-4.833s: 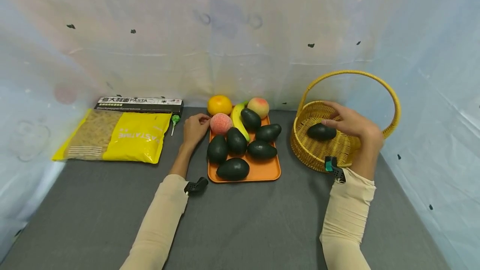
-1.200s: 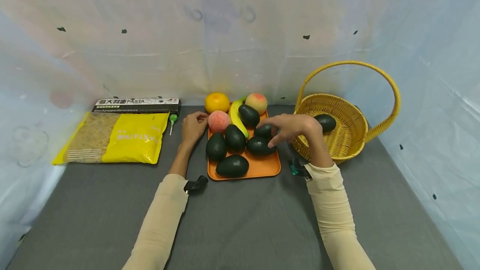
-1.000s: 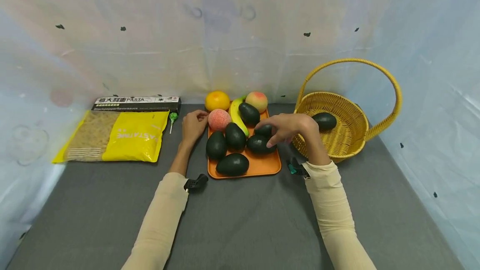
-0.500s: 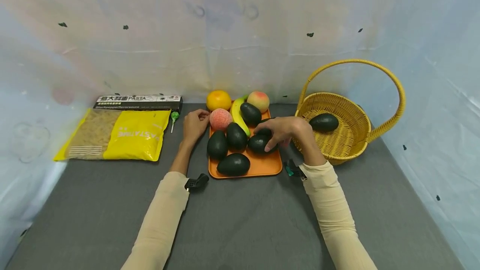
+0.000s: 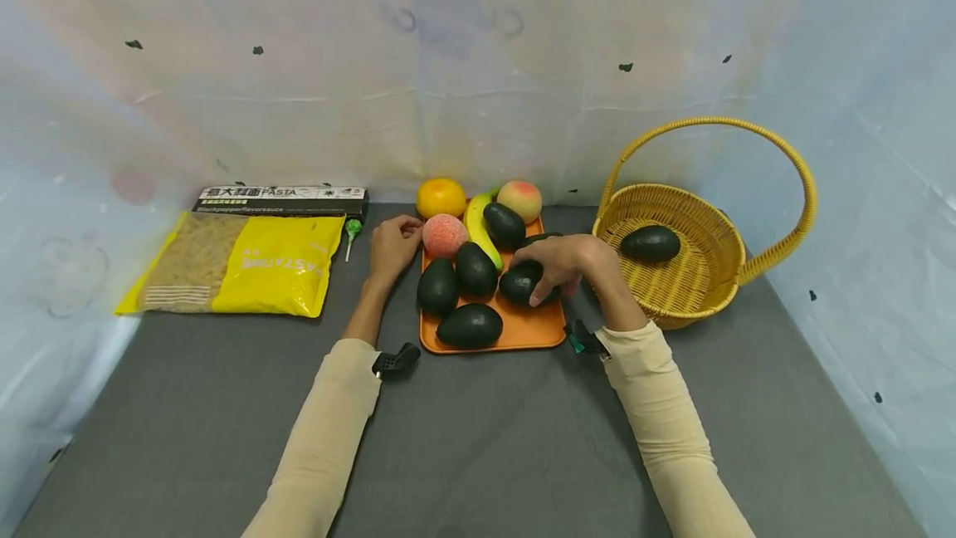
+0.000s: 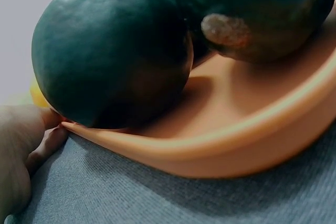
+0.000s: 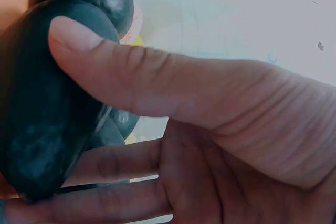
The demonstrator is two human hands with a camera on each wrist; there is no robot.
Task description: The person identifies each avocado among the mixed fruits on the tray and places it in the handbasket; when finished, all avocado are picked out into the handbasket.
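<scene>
In the head view an orange tray bears several dark green avocados, a banana, a pinkish-red peach, a paler peach and an orange. My left hand is at the tray's left edge; in the left wrist view its thumb and finger pinch the rim. My right hand grips an avocado at the tray's right side, thumb on the near side, fingers round the far side. Behind that hand another avocado is partly hidden. One avocado lies in the yellow wicker basket.
The basket's tall handle arches over it, right of the tray. On the left lie a yellow pasta bag, a black and white pasta box and a green lollipop. A pale curtain hangs behind the grey tabletop.
My right hand has come from the basket to the tray, leaving an avocado in the basket, and now closes round another avocado. My left hand stays at the tray's edge.
</scene>
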